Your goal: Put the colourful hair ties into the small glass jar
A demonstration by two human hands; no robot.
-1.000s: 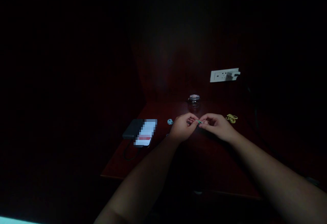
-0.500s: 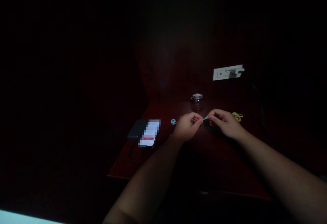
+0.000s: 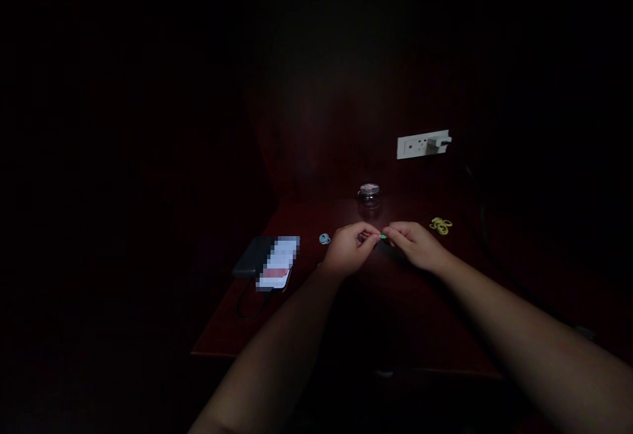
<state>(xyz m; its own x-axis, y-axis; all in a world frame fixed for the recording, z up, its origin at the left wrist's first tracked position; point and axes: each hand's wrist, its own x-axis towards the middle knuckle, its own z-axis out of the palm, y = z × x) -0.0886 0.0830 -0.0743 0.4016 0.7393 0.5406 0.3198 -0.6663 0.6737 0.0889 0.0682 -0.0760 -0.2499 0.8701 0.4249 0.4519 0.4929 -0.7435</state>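
Observation:
Between my two hands, above the table, is a small green rubber band (image 3: 383,237), mostly covered by fingertips. My left hand (image 3: 352,248) pinches one end of it between thumb and forefinger. On the other side my right hand (image 3: 413,243) grips it the same way, the fingertips of both hands nearly meeting. A small pile of yellow rubber bands (image 3: 440,225) lies just beyond my right hand. To the left of my left hand sits a little bunch of light blue bands (image 3: 324,239).
Behind the hands stands a clear round jar (image 3: 369,198) with a lid. A lit phone (image 3: 279,262) rests against a dark power bank (image 3: 253,256) on the left of the dark red table (image 3: 222,335). A wall socket (image 3: 422,145) holds a plug, with a cable running down at right.
My hands have drawn closer together, and less of the green band shows between them. The camera has turned slightly, shifting most of the scene left.

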